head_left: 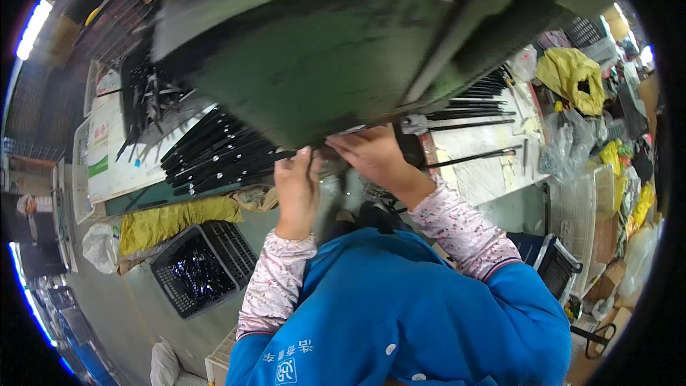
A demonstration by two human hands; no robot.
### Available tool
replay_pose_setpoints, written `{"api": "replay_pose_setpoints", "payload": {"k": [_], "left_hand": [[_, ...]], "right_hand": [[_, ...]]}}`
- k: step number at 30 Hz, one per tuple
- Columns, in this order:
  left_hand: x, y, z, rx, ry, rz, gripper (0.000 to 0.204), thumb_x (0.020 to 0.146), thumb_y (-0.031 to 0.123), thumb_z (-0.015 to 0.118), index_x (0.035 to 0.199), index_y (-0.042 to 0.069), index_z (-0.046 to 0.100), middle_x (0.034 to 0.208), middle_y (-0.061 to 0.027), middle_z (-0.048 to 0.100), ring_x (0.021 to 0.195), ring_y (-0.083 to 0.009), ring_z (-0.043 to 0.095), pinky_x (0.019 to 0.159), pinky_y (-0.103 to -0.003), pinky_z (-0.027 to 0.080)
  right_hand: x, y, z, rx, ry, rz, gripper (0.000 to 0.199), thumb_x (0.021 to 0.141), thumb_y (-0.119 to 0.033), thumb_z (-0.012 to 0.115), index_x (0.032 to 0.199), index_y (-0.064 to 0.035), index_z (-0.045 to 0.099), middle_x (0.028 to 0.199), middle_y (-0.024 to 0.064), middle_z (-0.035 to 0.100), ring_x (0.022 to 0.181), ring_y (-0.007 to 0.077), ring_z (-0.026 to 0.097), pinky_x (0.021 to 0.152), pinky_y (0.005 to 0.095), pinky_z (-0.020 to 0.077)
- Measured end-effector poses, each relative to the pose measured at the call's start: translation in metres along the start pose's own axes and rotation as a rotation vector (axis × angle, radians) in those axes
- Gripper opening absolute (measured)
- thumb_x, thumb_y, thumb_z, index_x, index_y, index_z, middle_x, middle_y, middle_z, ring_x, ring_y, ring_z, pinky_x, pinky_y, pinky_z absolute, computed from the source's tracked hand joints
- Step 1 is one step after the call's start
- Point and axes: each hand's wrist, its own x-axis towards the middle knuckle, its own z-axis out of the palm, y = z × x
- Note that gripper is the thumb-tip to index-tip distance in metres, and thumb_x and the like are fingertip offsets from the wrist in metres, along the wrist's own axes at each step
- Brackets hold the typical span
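My left hand [299, 189] is closed at the lower edge of a large green machine [314, 57], thumb and fingers drawn together. Whatever it grips is too small or hidden to make out. Just right of it, my right hand [375, 157] is closed too, its fingertips pressed together right under the machine's edge, where the machine body hides what they hold. A pile of thin black rods [218, 154] lies close to the left of my left hand. More black rods [471, 109] are laid out to the right of my right hand, beside a small grey metal block [413, 125].
The machine overhangs both hands. A black crate [196, 271] holding shiny black pieces stands on the floor at left, near a yellow sack [179, 223]. At right are a white worktable [468, 161], a clear plastic bag [568, 146] and a yellow bag [570, 78].
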Motion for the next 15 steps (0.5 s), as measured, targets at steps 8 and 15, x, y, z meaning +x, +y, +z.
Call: {"api": "replay_pose_setpoints", "payload": {"k": [8, 15], "left_hand": [[0.003, -0.003, -0.014, -0.010, -0.008, -0.005, 0.023, 0.093, 0.010, 0.061, 0.113, -0.001, 0.056, 0.106, -0.0109, 0.064, 0.097, -0.0221, 0.063, 0.090, -0.034, 0.053], [-0.016, -0.013, -0.022, 0.115, -0.158, -0.214, 0.022, 0.097, 0.020, 0.056, 0.105, 0.000, 0.059, 0.096, -0.0132, 0.066, 0.087, -0.0217, 0.065, 0.080, -0.032, 0.055]], "right_hand": [[-0.129, 0.060, -0.060, -0.450, -0.388, 0.291, 0.009, 0.078, -0.015, 0.066, 0.084, -0.0101, 0.060, 0.085, 0.0062, 0.057, 0.076, 0.0240, 0.058, 0.062, 0.0329, 0.0504], [-0.210, 0.118, -0.130, -0.697, -0.580, 0.345, 0.017, 0.077, -0.008, 0.056, 0.094, -0.0082, 0.059, 0.085, 0.0093, 0.058, 0.086, 0.0275, 0.056, 0.078, 0.0397, 0.0433]]}}
